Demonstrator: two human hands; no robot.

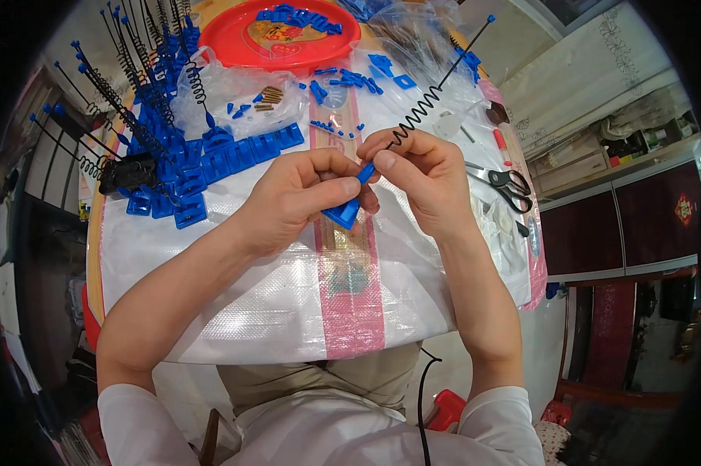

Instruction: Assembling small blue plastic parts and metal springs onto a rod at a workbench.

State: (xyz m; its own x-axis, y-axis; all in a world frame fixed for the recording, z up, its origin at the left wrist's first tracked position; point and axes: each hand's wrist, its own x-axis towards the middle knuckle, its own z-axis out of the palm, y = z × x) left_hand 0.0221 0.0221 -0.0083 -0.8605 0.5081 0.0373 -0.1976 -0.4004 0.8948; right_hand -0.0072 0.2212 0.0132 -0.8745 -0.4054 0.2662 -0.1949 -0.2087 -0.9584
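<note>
Near the scissors (510, 186), left hand (292, 198) grips a blue clip (347, 210) while right hand (424, 175) pinches a spring rod (436, 85) into it—seating likely needs a straight push.

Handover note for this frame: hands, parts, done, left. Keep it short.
Left hand: pinching a blue plastic base piece over the table middle.
Right hand: holding the lower end of a black spring wire with a blue tip, at the top of that piece.
Done: a batch of assembled spring pieces stands at the far left.
Left: empty blue bases in a row, loose blue bits in the red tray and on the woven table cover. Scissors lie to the right.
</note>
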